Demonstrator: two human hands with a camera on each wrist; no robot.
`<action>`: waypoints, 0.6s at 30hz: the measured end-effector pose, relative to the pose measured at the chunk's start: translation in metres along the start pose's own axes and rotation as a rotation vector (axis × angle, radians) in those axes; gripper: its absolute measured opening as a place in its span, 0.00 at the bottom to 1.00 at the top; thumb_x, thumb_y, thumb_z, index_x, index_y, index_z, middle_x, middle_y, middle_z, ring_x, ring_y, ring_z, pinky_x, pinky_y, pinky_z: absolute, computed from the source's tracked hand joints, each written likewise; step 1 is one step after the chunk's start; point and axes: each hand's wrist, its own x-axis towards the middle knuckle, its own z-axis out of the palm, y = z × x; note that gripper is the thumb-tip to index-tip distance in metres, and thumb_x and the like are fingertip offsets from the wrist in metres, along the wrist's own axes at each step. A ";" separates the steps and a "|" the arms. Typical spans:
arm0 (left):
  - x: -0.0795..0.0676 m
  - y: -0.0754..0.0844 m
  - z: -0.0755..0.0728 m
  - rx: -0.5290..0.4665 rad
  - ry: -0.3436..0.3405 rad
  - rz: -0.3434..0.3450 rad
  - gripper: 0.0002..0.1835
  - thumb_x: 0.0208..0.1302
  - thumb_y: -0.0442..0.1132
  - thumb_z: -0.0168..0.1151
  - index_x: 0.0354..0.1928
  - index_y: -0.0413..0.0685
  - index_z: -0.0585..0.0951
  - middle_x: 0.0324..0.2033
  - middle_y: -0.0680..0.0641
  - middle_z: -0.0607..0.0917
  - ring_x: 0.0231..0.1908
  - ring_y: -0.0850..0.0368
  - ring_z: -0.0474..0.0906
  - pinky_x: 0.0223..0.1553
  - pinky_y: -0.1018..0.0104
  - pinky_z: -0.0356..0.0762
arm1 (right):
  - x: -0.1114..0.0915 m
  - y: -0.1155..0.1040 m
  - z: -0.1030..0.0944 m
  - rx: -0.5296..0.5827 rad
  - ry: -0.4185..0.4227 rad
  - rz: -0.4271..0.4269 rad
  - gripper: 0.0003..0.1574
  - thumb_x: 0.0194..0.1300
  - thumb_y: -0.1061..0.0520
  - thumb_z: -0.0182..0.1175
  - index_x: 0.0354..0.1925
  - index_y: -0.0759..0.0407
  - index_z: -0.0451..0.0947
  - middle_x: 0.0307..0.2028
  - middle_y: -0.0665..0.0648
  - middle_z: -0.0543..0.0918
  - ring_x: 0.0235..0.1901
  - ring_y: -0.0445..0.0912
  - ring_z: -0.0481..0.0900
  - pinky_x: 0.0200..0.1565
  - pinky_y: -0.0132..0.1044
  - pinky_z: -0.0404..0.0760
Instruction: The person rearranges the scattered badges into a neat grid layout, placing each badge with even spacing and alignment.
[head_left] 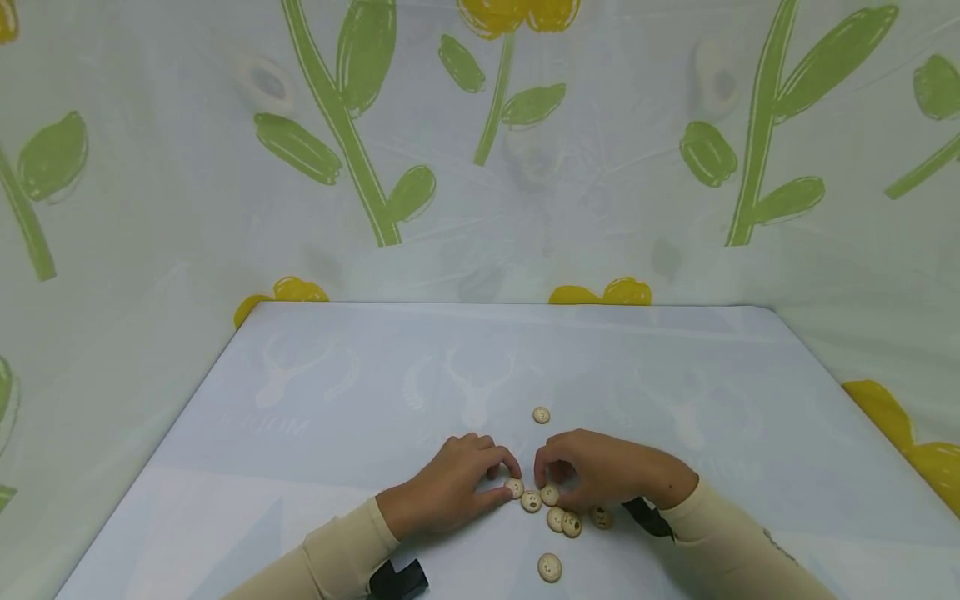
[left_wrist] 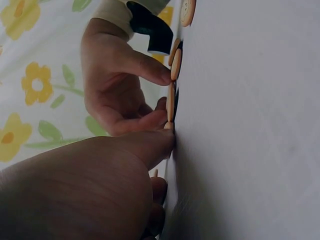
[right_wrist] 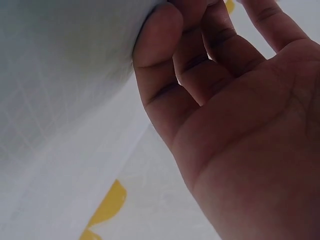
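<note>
My left hand (head_left: 462,483) pinches a small round wooden disc (head_left: 513,487) with dark face-like marks between thumb and index finger. A second such disc (head_left: 531,501) lies just to its right, between the two hands. The right hand (head_left: 603,469) has its thumb and index finger around another disc (head_left: 550,495). Below that hand, two discs (head_left: 572,524) lie overlapping, and one more disc (head_left: 602,518) is partly covered beside its wrist. In the left wrist view, the discs (left_wrist: 171,102) appear edge-on near both hands. The right wrist view shows curled fingers (right_wrist: 160,37) but no disc.
A single disc (head_left: 541,415) lies farther back on the pale table (head_left: 360,375), and another disc (head_left: 550,567) lies nearer the front. Behind the table hangs a white curtain (head_left: 600,183) with green leaves and yellow flowers. Each wrist wears a black device (head_left: 399,581).
</note>
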 end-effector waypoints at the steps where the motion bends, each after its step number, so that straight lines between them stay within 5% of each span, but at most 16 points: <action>1: 0.000 0.000 0.000 -0.001 -0.002 -0.001 0.09 0.66 0.49 0.66 0.47 0.66 0.82 0.31 0.63 0.74 0.36 0.69 0.66 0.43 0.67 0.64 | 0.000 0.000 0.000 -0.003 0.001 0.002 0.15 0.57 0.61 0.70 0.37 0.42 0.80 0.31 0.41 0.77 0.34 0.35 0.72 0.40 0.28 0.75; 18: 0.001 0.000 0.000 -0.004 -0.011 -0.010 0.09 0.66 0.51 0.66 0.47 0.66 0.82 0.31 0.64 0.74 0.36 0.69 0.66 0.42 0.68 0.63 | 0.004 0.000 0.002 -0.039 0.026 0.051 0.13 0.57 0.56 0.73 0.35 0.43 0.78 0.29 0.42 0.76 0.31 0.35 0.72 0.37 0.28 0.74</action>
